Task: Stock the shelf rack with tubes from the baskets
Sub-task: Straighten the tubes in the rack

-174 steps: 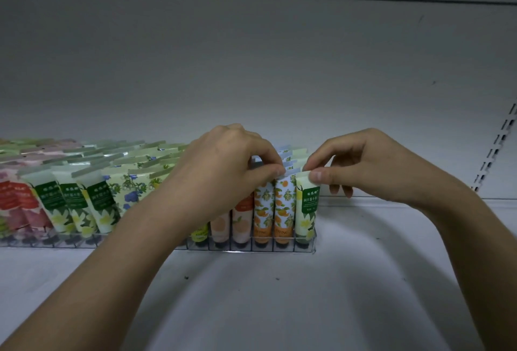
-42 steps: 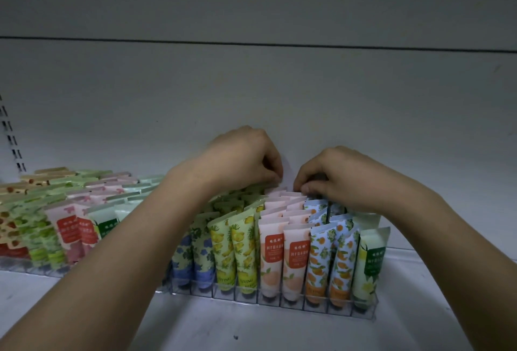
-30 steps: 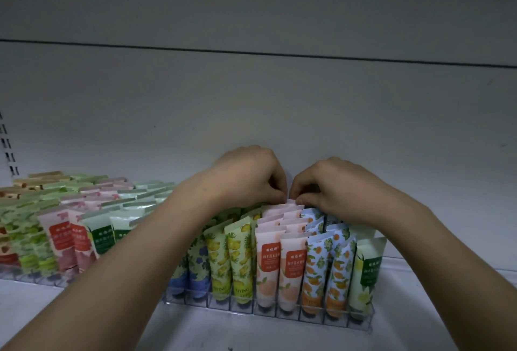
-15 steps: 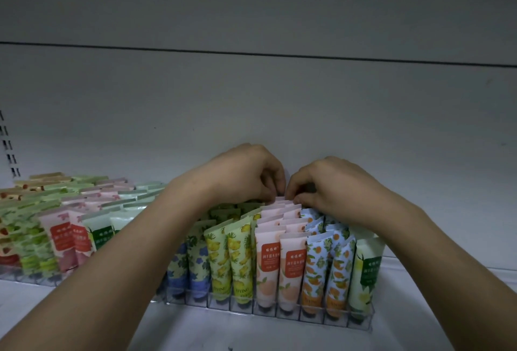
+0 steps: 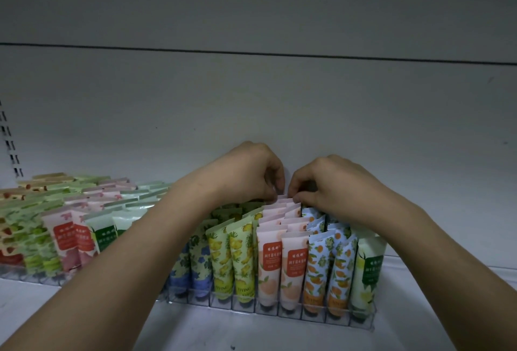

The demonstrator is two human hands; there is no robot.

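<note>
A clear plastic rack [image 5: 279,312] stands on the white shelf, packed with upright tubes in rows: blue flower, yellow pineapple, pink peach [image 5: 292,264], orange-patterned and green-label ones. My left hand [image 5: 249,174] and my right hand [image 5: 330,183] meet at the back of the two pink peach rows. The fingertips of both hands pinch the crimped top of a rear pink peach tube [image 5: 282,199]. Most of that tube is hidden behind the rows in front.
A second rack [image 5: 33,276] at the left holds more tubes in red, green and pink. The grey back wall [image 5: 251,99] rises just behind my hands. Bare white shelf [image 5: 447,308] lies to the right and in front of the racks.
Over the last second both hands stayed at the back of the pink rows, shifting only slightly. Earlier they worked at the front right tubes.
</note>
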